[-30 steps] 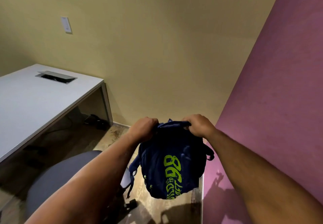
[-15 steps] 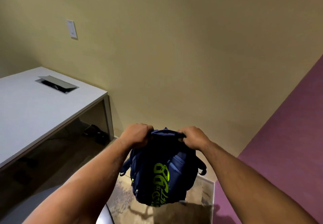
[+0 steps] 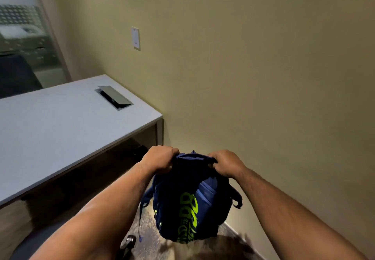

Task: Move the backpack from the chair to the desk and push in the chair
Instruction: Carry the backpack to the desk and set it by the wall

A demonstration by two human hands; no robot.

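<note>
Two hands grip the backpack (image 3: 188, 201) by its top edge, low centre of the frame: our left hand (image 3: 159, 159) curled tight on the left corner, our right hand (image 3: 226, 163) curled tight on the right corner. Bag hangs in the air below the fists, navy with lime print, straps dangling on both sides, a blue pull hanging lower left of it. It touches nothing but our hands. Desk (image 3: 60, 129) fills the left-centre, white top, its right corner just left of our left hand and higher in frame. Cable hatch (image 3: 114, 97) sits in the top, lid tilted up. Wall plate (image 3: 135, 41) upper centre on the beige wall. Chair (image 3: 126, 245) barely in view at bottom, one caster and a dark bit of base between our forearms. Glass panel (image 3: 26, 36) upper left.
</note>
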